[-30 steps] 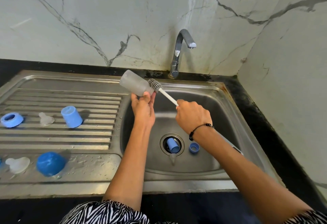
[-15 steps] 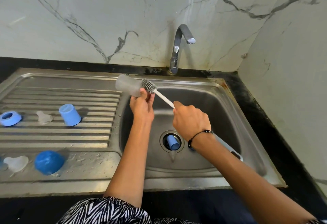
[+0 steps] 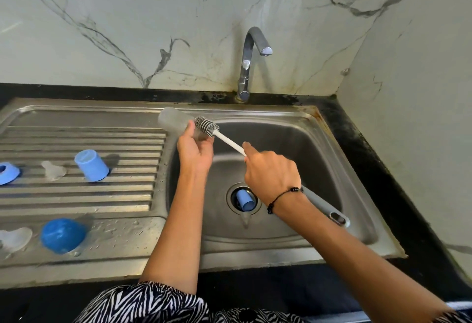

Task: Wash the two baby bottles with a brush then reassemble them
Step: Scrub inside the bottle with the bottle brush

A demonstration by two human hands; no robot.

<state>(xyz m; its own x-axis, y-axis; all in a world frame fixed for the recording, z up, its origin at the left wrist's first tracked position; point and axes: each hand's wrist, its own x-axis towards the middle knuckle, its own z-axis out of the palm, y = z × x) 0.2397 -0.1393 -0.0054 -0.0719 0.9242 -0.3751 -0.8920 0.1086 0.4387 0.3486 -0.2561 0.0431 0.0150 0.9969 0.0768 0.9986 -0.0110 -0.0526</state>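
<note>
Frosted plastic marks the bottle body (image 3: 175, 122) that the left hand (image 3: 195, 150) grips near its open mouth, tilted sideways above the near-left edge of the sink basin (image 3: 332, 169). The right hand (image 3: 272, 173) is wrapped round the white shaft of the brush (image 3: 207, 126), whose grey bristle head sits right at the bottle's mouth, only partly inside as far as I can tell.

Judging by this one head view, the task is in its scrubbing stage on one bottle, with reassembly not yet begun: every part lies loose. Left of the left hand, on the ribbed drainboard (image 3: 76, 195), stand a light blue cap (image 3: 91, 165), a clear teat (image 3: 53, 169) and a blue collar ring (image 3: 7, 172); nearer the person lie a darker blue dome cap (image 3: 62, 235) and another clear teat (image 3: 15, 239). A second bottle body is not visible.

Below the right hand, a small blue piece (image 3: 244, 199) sits in the drain opening. It could slip or block drainage, and needs retrieving. The tap (image 3: 251, 62) beyond both hands shows no water running.
</note>
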